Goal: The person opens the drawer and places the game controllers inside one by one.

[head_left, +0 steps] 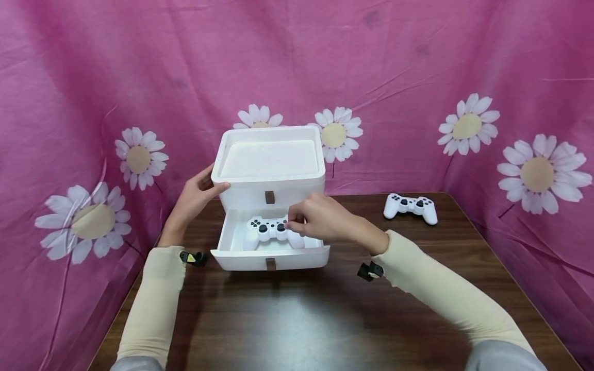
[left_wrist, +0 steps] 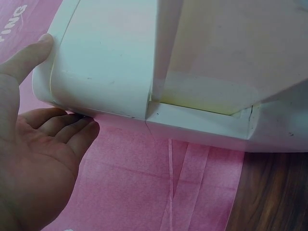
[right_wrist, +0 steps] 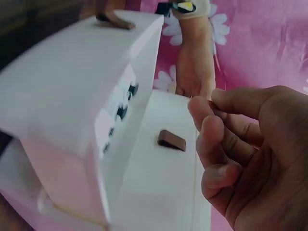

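Note:
A white two-drawer storage box (head_left: 274, 178) stands on the table, its lower drawer (head_left: 271, 261) pulled out. Inside that drawer lies a white game controller (head_left: 271, 232) with black thumbsticks, partly hidden by my right hand. My left hand (head_left: 192, 198) holds the box at its upper left side; in the left wrist view its thumb (left_wrist: 36, 57) is on the top edge and its fingers are against the side. Over the open drawer, my right hand (head_left: 320, 219) has loosely curled fingers with nothing between them, as the right wrist view shows (right_wrist: 255, 149).
A second white game controller (head_left: 410, 207) lies at the back right of the brown wooden table (head_left: 297, 319). Brown pull tabs (head_left: 269, 197) are on the drawer fronts. A pink curtain (head_left: 297, 62) with daisies hangs behind and at both sides.

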Available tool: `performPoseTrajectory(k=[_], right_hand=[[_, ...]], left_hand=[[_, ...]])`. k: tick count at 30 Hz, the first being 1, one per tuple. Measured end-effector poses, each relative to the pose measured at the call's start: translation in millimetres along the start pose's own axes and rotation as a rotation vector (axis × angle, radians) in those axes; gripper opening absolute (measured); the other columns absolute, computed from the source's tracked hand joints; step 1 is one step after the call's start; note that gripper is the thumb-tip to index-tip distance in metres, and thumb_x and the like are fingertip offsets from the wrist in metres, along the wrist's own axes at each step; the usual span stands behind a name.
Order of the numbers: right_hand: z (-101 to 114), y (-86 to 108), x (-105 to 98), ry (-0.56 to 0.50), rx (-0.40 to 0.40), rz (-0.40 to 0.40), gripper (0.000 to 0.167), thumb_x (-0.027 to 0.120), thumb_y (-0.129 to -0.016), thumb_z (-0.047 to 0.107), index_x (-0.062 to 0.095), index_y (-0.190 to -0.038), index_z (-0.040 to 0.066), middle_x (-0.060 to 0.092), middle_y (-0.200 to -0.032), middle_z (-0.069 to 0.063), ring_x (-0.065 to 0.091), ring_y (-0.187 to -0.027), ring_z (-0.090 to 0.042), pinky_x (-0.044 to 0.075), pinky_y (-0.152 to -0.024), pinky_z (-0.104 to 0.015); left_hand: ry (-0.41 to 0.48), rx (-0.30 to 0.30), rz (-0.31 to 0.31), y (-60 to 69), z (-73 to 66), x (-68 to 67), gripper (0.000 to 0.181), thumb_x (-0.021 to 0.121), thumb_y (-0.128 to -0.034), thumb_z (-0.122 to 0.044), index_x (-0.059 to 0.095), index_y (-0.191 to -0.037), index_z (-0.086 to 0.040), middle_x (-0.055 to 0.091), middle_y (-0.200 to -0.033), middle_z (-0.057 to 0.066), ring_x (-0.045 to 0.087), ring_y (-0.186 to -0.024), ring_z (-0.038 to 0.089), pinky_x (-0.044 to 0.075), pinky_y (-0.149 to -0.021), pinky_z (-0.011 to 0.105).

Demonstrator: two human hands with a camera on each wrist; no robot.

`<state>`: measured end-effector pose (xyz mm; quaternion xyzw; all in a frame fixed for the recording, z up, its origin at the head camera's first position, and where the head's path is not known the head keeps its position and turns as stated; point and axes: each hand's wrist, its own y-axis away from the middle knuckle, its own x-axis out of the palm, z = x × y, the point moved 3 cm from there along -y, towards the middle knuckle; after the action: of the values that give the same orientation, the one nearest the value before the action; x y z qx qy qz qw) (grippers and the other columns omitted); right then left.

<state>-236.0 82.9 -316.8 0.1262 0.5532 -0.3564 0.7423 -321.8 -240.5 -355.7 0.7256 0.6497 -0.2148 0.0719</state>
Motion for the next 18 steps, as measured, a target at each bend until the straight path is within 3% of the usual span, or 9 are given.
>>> performPoseTrajectory(k=[9,18], right_hand=[[9,19.0,32,-0.158,0.048,-0.056,0.013,0.073,-0.101,0.018,0.082,-0.093,0.012,0.066,-0.064,0.012,0.05,-0.055,0.001,0.041,-0.054,-0.02],[29,34.4,69,-0.267,0.081,-0.118,0.013,0.072,-0.102,0.016,0.081,-0.095,0.01,0.066,-0.064,0.011,0.05,-0.052,0.008,0.047,-0.056,-0.017]], left_hand=[[0.003,0.006,0.005,0.9,1.3,-0.8,0.083,0.078,-0.099,-0.037,0.034,-0.168,-0.026,0.047,-0.167,0.007,0.052,-0.146,0.028,0.052,-0.091,0.012],[0.004,0.002,0.007,-0.1,1.3,-0.6,0.083,0.078,-0.0994,-0.036,0.032,-0.169,-0.027,0.046,-0.168,0.008,0.051,-0.146,0.029,0.052,-0.091,0.011]])
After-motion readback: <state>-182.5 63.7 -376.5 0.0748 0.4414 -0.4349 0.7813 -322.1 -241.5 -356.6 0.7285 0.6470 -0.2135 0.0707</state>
